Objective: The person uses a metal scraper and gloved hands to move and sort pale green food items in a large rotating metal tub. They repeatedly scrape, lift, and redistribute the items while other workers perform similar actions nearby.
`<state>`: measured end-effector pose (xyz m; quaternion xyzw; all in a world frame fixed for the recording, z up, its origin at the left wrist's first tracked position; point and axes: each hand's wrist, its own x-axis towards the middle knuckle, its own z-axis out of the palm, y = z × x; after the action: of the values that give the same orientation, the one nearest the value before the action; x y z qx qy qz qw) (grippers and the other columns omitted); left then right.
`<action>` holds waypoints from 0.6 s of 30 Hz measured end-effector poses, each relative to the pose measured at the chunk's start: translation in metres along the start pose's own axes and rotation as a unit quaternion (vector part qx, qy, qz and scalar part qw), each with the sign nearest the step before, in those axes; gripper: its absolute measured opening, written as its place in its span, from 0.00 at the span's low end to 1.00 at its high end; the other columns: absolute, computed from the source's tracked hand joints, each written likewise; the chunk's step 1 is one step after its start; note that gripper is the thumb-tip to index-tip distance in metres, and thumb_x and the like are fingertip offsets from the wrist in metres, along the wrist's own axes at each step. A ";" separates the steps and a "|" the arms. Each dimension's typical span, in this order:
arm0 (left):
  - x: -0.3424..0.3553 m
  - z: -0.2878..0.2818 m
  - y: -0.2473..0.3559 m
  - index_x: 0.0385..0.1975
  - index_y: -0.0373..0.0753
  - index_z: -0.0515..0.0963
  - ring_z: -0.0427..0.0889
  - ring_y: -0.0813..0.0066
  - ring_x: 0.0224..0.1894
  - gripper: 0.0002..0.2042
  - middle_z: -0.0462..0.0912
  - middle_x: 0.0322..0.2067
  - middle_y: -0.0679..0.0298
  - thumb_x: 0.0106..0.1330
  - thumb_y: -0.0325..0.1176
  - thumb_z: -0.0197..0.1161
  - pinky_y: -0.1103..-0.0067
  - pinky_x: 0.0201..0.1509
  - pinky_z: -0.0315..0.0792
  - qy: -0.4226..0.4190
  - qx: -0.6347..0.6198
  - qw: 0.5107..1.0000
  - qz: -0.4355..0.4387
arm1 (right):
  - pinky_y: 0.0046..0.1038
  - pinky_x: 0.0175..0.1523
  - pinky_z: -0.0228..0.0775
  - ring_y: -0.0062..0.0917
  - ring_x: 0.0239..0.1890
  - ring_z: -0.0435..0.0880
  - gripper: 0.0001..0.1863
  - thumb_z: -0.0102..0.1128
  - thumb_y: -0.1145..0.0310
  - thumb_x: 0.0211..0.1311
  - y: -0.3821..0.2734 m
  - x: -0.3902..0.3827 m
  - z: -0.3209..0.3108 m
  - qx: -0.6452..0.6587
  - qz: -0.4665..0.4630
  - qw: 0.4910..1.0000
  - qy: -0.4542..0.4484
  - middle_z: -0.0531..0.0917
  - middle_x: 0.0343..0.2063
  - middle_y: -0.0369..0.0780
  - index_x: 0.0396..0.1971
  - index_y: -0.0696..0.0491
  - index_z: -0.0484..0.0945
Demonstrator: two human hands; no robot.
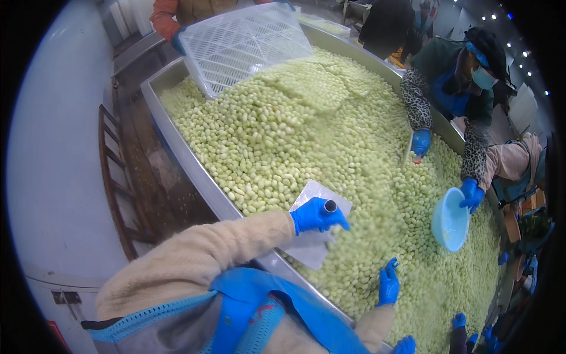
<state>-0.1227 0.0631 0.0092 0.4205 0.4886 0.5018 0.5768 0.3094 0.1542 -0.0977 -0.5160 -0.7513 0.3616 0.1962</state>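
Inside a long metal trough lies a deep heap of pale green shelled beans point(265, 135). My left hand point(312, 216), in a blue glove, is wrapped round the handle of a flat greyish-white scoop point(309, 251). Its round, dark handle end sticks up out of my fist, and the plate rests on the beans by the near rim. Off to the right, my right hand point(388, 284), also gloved in blue, is over the beans with its fingers apart and slightly bent. It holds nothing.
Metal trough rim point(203, 177) runs along my side. Across from me a co-worker holds a light blue bowl point(451, 219) and a small tool in the beans. At the far left end another person tilts a white slatted crate point(244, 44). More gloved hands point(459, 320) are at lower right.
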 end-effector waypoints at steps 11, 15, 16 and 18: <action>-0.016 -0.157 0.048 0.36 0.47 0.89 0.73 0.86 0.20 0.09 0.82 0.22 0.71 0.69 0.42 0.65 0.85 0.24 0.71 -0.007 0.022 1.000 0.018 | 0.22 0.35 0.67 0.17 0.30 0.74 0.23 0.53 0.49 0.73 -0.261 0.046 0.117 0.065 0.186 0.976 0.097 0.78 0.28 0.29 0.45 0.54 0.83; -0.026 -0.227 0.072 0.37 0.40 0.89 0.73 0.85 0.21 0.10 0.85 0.25 0.68 0.68 0.36 0.63 0.86 0.24 0.67 0.020 -0.041 0.999 0.003 | 0.23 0.53 0.68 0.21 0.47 0.79 0.20 0.53 0.65 0.71 -0.327 0.076 0.157 -0.070 0.247 0.966 0.043 0.81 0.49 0.37 0.62 0.48 0.72; -0.026 -0.245 0.067 0.39 0.40 0.88 0.74 0.84 0.22 0.11 0.85 0.26 0.66 0.69 0.37 0.61 0.86 0.25 0.68 0.028 -0.063 0.997 0.025 | 0.24 0.55 0.69 0.22 0.48 0.80 0.23 0.53 0.68 0.71 -0.319 0.077 0.169 -0.068 0.211 0.974 0.050 0.82 0.52 0.38 0.65 0.47 0.70; -0.027 -0.288 0.067 0.42 0.38 0.87 0.77 0.82 0.25 0.15 0.85 0.29 0.63 0.71 0.41 0.59 0.85 0.29 0.72 0.025 -0.081 0.995 0.055 | 0.25 0.57 0.70 0.23 0.49 0.82 0.26 0.52 0.72 0.71 -0.323 0.084 0.195 -0.031 0.182 0.979 0.081 0.82 0.56 0.39 0.68 0.48 0.69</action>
<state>-0.4187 0.0447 0.0301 0.3858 0.4369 0.5808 0.5683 -0.0585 0.0982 0.0077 -0.6776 -0.6374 0.3247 0.1709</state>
